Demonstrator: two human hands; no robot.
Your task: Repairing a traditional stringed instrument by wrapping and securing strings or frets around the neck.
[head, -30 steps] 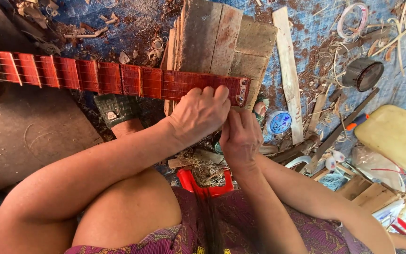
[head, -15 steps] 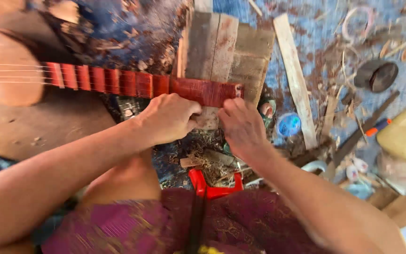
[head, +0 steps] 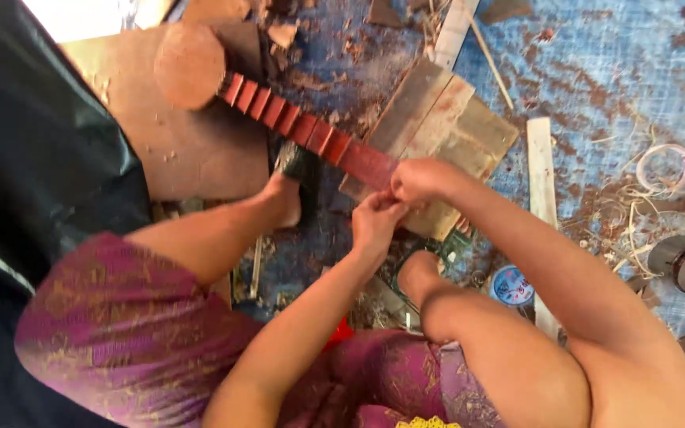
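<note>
Both hands meet at the near end of the red fretted neck (head: pixel 311 133) of a small stringed instrument, whose round body (head: pixel 190 65) rests on a brown board (head: pixel 192 158) on the floor. The left hand (head: pixel 376 223) is closed narrow, fingertips pinched against the neck end; the right hand (head: pixel 422 179) is closed over that same end from above. What the fingertips pinch is too small to tell. The neck end lies over a stack of weathered planks (head: pixel 445 119), and one bare foot (head: pixel 285 198) sits just beside the neck. The main risk is slippage: a pinched fine part can escape the fingers if the neck rolls, because only the hands steady it. A dropped small part is likely lost among the wood shavings (head: pixel 636 198) on the blue mat (head: pixel 620 71). Excess downward force at the unsupported span may strain the neck.
</note>
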